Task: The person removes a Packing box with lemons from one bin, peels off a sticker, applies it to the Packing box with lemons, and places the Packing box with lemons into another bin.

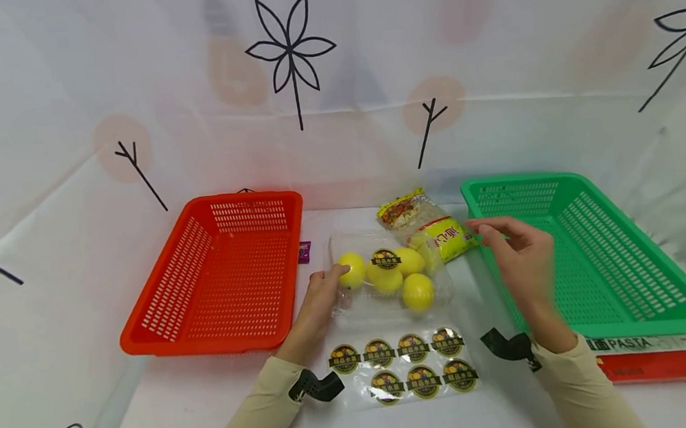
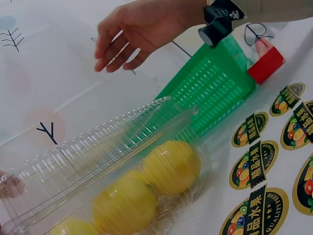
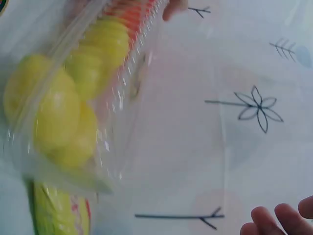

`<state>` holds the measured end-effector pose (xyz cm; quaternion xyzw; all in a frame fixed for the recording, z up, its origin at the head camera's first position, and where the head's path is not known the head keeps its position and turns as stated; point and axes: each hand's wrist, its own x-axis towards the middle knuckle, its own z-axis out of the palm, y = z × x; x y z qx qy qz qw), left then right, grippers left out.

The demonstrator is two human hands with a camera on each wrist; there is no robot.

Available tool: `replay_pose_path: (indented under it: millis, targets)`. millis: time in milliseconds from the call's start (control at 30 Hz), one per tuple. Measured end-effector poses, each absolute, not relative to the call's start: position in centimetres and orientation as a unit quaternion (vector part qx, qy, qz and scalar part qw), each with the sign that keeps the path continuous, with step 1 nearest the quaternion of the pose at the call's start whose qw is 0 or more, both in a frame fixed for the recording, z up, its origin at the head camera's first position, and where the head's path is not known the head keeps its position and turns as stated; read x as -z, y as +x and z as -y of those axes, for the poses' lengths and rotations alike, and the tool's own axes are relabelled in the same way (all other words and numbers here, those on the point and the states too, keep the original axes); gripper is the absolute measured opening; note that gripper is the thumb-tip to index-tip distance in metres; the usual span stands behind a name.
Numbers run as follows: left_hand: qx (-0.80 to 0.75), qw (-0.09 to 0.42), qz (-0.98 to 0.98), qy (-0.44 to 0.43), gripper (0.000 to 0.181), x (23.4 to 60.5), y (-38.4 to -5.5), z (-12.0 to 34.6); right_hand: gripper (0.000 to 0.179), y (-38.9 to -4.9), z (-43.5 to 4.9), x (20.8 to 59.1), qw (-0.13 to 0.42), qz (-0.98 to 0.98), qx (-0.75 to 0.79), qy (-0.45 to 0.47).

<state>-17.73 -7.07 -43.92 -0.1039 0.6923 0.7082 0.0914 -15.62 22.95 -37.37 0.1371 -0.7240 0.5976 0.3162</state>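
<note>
While packet (image 1: 426, 222) and green basket (image 1: 584, 261) lie near the loose, empty right hand (image 1: 523, 262), the left (image 1: 319, 300) grips a clamshell (image 1: 367, 302).

Purple packet (image 1: 304, 252) partly hidden by red basket (image 1: 200, 344), right fingers (image 3: 290, 220) cropped at right wrist view's lower edge

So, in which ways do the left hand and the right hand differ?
The left hand holds one side of the clear box; the right hand holds nothing. The left hand is nearer the red basket, the right hand nearer the green basket. Both are bare, with a black camera at the wrist.
</note>
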Motion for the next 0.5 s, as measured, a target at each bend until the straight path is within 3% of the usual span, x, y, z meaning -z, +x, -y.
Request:
replay_pose_path:
  millis: [133,333,500]
  targets:
    - [-0.72,0.093,-0.682,-0.089,0.05,43.9,-17.5,7.5,0.017,-14.6,-25.2,36.7,0.332,0.73,-0.588,0.104]
    - [-0.729,0.126,-0.668,-0.085,0.054,44.0,-17.2,7.9,0.02,-13.3,-28.1,36.8,0.341,0.749,-0.566,0.041]
    - [-0.75,0.116,-0.645,-0.088,0.059,44.2,-17.1,7.8,0.021,-12.5,-30.1,37.3,0.359,0.772,-0.524,-0.007]
